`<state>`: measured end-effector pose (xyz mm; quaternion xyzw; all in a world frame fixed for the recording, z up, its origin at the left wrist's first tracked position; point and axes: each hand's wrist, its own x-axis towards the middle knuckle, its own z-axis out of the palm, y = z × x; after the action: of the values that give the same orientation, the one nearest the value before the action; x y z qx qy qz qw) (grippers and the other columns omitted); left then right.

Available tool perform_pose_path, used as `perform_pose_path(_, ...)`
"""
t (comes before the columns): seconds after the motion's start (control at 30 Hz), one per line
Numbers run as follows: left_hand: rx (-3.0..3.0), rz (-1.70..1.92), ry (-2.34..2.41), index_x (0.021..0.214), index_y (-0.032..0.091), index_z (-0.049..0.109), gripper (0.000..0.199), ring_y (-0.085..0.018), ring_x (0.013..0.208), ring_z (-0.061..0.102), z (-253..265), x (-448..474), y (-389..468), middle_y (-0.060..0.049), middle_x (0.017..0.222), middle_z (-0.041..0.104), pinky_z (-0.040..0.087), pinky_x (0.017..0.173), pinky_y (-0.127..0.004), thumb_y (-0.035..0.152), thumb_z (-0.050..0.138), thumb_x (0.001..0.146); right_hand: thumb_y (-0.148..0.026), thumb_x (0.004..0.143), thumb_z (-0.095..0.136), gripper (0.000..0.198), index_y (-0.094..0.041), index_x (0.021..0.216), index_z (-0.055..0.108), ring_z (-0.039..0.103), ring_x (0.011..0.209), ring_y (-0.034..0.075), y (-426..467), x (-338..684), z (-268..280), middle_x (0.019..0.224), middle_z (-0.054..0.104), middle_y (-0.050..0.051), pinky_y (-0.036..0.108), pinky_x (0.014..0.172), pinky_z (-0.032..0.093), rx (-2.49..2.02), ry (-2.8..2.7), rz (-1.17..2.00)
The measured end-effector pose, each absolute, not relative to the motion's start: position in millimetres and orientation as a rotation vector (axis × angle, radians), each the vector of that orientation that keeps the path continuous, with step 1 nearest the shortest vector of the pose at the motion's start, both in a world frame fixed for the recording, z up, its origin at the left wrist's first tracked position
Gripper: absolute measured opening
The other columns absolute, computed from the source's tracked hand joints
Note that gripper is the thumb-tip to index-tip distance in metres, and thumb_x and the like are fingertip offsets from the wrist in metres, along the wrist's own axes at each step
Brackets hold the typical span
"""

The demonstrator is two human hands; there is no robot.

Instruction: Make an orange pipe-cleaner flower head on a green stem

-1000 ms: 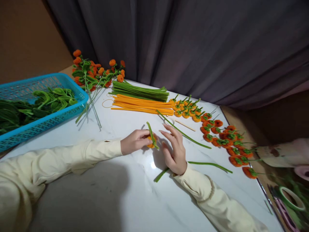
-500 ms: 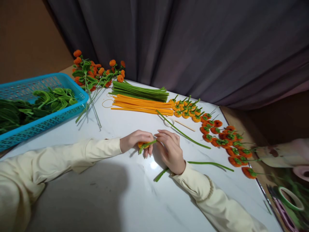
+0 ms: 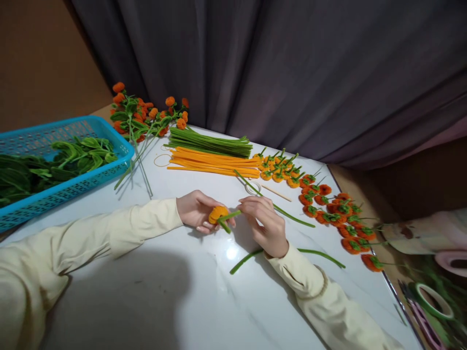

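My left hand (image 3: 200, 212) is closed around a yellow-orange pipe-cleaner flower (image 3: 218, 214), with the bloom turned partly toward me. Two short green pipe-cleaner ends (image 3: 231, 215) stick out from the flower's base. The fingertips of my right hand (image 3: 265, 221) pinch the tip of one green end. Under my right wrist a loose green pipe cleaner (image 3: 321, 253) lies across the table. Beyond that hand, another green pipe cleaner (image 3: 292, 215) rests over a white ring (image 3: 253, 187), beside a thin wooden stick (image 3: 278, 193).
A blue basket (image 3: 124, 150) of green leaves stands left. Finished orange flowers (image 3: 146, 114) lie at the back. Bundles of green (image 3: 211, 144) and yellow pipe cleaners (image 3: 215, 162) sit mid-table, with yellow (image 3: 278, 177) and orange flower heads (image 3: 339, 208) rightward. Green tape (image 3: 435, 300) is at right.
My left hand has turned, bringing the yellow flower's bloom into fuller view. My right hand has shifted slightly right and down, still at the green end.
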<state>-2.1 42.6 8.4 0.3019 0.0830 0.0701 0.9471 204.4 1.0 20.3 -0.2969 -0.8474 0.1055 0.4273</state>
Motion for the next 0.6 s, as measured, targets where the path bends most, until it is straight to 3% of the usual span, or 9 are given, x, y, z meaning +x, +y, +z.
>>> perform_pose_path(0.17, 0.808, 0.189, 0.326, 0.085, 0.006, 0.059, 0.024, -0.008, 0.042, 0.046, 10, 0, 35, -0.004, 0.063, 0.058, 0.035, 0.031, -0.018, 0.028, 0.061, 0.075, -0.006, 0.079, 0.045, 0.019, -0.017, 0.088, 0.057, 0.056, 0.083, 0.018, 8, 212, 42, 0.082, 0.063, 0.007, 0.034, 0.079, 0.041, -0.69, -2.383, 0.496)
perform_pose_path(0.3, 0.979, 0.19, 0.497, 0.081, 0.01, 0.057, 0.03, -0.009, 0.041, 0.052, 10, 6, 29, 0.0, 0.059, 0.059, 0.045, 0.036, -0.018, 0.033, 0.071, 0.069, -0.013, 0.076, 0.049, 0.013, -0.016, 0.084, 0.058, 0.053, 0.068, 0.016, 0, 213, 65, 0.071, 0.061, 0.004, 0.03, 0.072, 0.04, -0.723, -2.645, 0.591)
perform_pose_path(0.4, 1.004, 0.334, 0.589, 0.081, 0.011, 0.056, 0.035, -0.009, 0.045, 0.055, 11, 10, 25, 0.0, 0.06, 0.059, 0.048, 0.039, -0.018, 0.038, 0.073, 0.066, -0.02, 0.079, 0.05, 0.012, -0.018, 0.087, 0.058, 0.052, 0.059, 0.014, -13, 208, 73, 0.069, 0.061, 0.003, 0.025, 0.059, 0.036, -0.999, -2.759, 0.504)
perform_pose_path(0.6, 1.052, 0.688, 0.726, 0.082, 0.011, 0.052, 0.034, -0.008, 0.045, 0.057, 12, 16, 20, 0.0, 0.061, 0.06, 0.049, 0.043, -0.018, 0.037, 0.07, 0.069, -0.011, 0.082, 0.042, 0.014, -0.018, 0.077, 0.054, 0.049, 0.048, 0.012, -36, 194, 63, 0.061, 0.059, 0.001, 0.022, 0.047, 0.029, -1.378, -2.526, 0.364)
